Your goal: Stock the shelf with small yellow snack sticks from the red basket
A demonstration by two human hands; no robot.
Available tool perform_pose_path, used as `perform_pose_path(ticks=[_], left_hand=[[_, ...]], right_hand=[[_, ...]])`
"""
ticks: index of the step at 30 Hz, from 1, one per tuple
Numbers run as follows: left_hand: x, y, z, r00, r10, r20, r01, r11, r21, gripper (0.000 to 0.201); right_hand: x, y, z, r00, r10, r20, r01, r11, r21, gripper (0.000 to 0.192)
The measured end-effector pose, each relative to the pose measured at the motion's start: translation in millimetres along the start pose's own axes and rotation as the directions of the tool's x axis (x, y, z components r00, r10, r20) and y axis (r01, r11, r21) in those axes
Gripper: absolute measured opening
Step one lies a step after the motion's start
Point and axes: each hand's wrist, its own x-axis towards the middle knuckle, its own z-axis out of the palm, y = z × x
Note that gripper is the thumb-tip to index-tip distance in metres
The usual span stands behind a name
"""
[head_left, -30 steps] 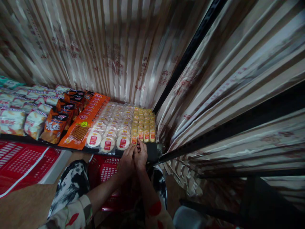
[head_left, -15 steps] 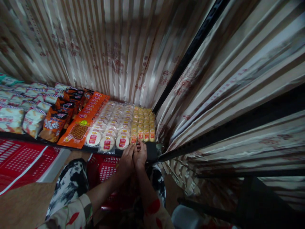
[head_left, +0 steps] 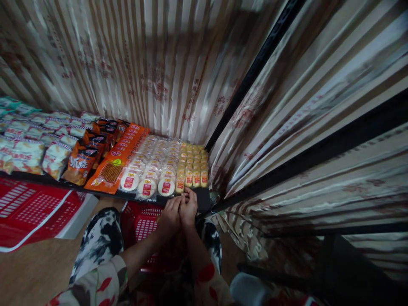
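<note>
My left hand (head_left: 170,214) and my right hand (head_left: 188,207) are side by side, touching, at the front edge of a black shelf (head_left: 202,199). Both have their fingers curled and pressed together; what they grip, if anything, is hidden. My fingertips are at the near end of a row of small yellow packaged snacks (head_left: 180,182), whose front piece juts out a little further than its neighbours. Left of these lie rows of round white crackers in clear wrappers (head_left: 147,187) with red labels.
Further left on the shelf are a long orange snack bag (head_left: 111,172), brown-orange bags (head_left: 79,163) and several white bags (head_left: 28,155). A red basket (head_left: 146,225) stands between my knees, another red basket (head_left: 32,212) at left. Black posts (head_left: 248,78) and striped curtains (head_left: 172,85) enclose the shelf.
The view has shifted slightly, so the shelf's left part appears further right. My hands stay together at the shelf edge, a touch lower from the yellow snacks.
</note>
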Motion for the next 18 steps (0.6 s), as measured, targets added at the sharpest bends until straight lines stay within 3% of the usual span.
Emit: perform_pose_path(ticks=[8,18], left_hand=[[-17,6,-14.5,0.993,-0.038,0.112,0.04,0.999,-0.017,0.041],[-66,-15,-13.8,0.966,-0.077,0.245,0.098,0.992,-0.075,0.051]], right_hand=[[-24,-9,-5,0.995,-0.092,0.024,0.094,0.993,-0.066,0.026],[-78,6,-7,0.977,-0.136,0.166,0.149,0.987,-0.068,0.027]])
